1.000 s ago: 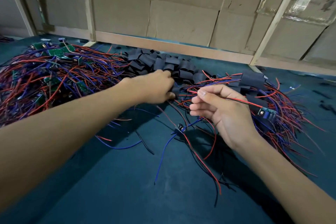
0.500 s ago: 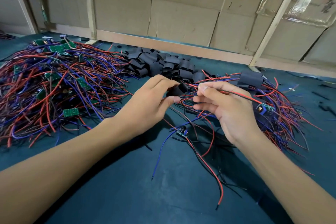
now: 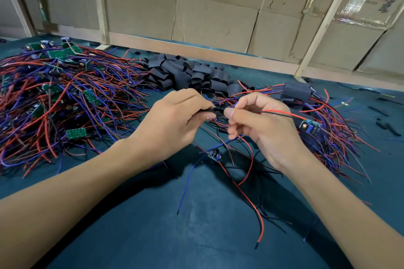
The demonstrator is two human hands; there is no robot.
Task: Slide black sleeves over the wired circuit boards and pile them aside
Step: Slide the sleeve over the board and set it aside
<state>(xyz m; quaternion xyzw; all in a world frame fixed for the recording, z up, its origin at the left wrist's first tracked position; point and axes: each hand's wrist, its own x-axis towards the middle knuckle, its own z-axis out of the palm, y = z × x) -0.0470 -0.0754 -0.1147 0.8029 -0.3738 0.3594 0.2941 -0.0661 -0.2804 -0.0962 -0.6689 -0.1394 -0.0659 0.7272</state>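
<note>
Over the teal bench (image 3: 153, 236), the left hand (image 3: 175, 124) now pinches a short black tube sleeve (image 3: 216, 110), fetched from the loose sleeve heap (image 3: 192, 74), against red and black leads (image 3: 277, 113) gripped by the right hand (image 3: 262, 124); threading toward the dangling green circuit board (image 3: 309, 127) looks imminent.

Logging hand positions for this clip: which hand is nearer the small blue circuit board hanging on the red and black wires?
Right. The right hand pinches those wires just left of the blue circuit board; the left hand holds a black sleeve farther left.
</note>
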